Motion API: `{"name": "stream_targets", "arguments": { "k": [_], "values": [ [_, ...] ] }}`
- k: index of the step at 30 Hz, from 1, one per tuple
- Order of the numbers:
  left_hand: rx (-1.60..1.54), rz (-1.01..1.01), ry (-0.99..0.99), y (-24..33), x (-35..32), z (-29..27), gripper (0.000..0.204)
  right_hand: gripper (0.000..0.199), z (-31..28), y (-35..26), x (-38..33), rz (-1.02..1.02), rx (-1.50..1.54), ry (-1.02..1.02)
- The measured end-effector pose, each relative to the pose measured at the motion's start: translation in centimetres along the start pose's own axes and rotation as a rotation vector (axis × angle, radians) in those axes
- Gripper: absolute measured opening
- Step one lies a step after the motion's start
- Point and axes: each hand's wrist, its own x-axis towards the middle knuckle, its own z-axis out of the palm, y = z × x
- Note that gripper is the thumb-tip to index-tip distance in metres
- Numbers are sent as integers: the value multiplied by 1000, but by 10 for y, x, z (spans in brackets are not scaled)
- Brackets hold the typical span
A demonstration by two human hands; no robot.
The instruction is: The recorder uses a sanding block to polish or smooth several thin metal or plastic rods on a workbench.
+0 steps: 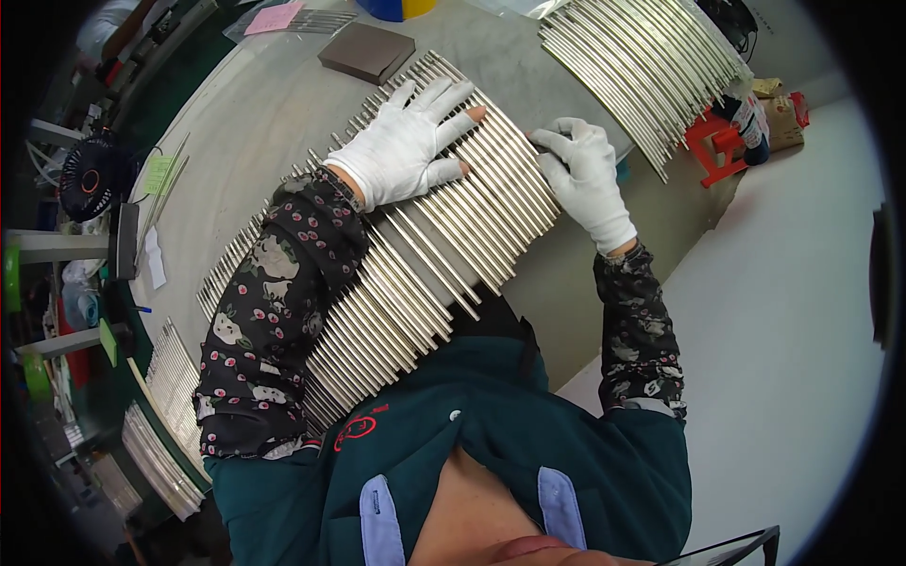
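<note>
A row of shiny metal rods lies side by side on the grey table in front of me. My left hand, in a white glove with bare thumb and fingertip showing, rests spread and flat across the upper part of the row. At the right ends of those rods is my right hand, also white-gloved, with thumb and forefinger curled close together. Whatever lies between these fingertips is too small to make out. Below my left hand a few rods lie apart, with gaps between them; the nearer rods lie close together, partly behind my left sleeve.
Another batch of metal rods lies at the far right, beside a red stool. A dark brown box sits beyond the row. Farther left are a pink paper on bagged rods, a green note and a black fan.
</note>
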Motion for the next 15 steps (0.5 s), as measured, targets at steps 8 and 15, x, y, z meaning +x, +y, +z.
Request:
{"name": "stream_targets", "arguments": {
  "k": [8, 15],
  "values": [
    [-126, -31, -166, 26, -81, -54, 83, 22, -24, 15, -25, 85, 426, 45],
    [59, -46, -179, 38, -79, -28, 73, 8, -66, -22, -88, 398, 696, -158]
  ]
}}
